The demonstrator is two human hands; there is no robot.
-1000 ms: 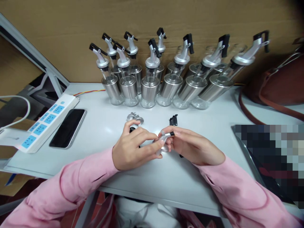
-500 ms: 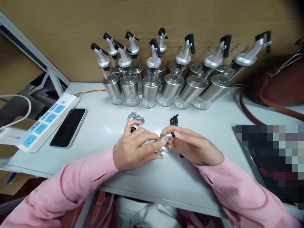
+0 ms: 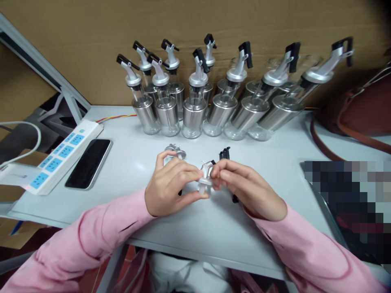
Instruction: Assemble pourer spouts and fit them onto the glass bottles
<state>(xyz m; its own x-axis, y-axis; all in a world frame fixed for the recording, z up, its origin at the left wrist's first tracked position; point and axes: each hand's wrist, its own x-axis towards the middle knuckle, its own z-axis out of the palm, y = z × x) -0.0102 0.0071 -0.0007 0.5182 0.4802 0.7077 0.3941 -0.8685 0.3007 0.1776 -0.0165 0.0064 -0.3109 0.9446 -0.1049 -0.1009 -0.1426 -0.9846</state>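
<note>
A person's left hand (image 3: 172,183) pinches a silver spout (image 3: 205,181) above the table (image 3: 131,169), the right hand (image 3: 252,189) beside it, grip unclear, as seemingly finished bottles (image 3: 194,116) stand behind unused silver parts (image 3: 182,154) and black pieces (image 3: 225,154).

Spout (image 3: 205,180) smooth, satin metallic; bottles (image 3: 196,97) clear glass, brushed-metal bands (image 3: 166,114); phone screen (image 3: 88,165) glossy.

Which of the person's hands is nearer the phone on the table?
Left. The left hand is right of the phone, holding a silver spout piece; the right hand is farther right, at that piece's other side.
</note>
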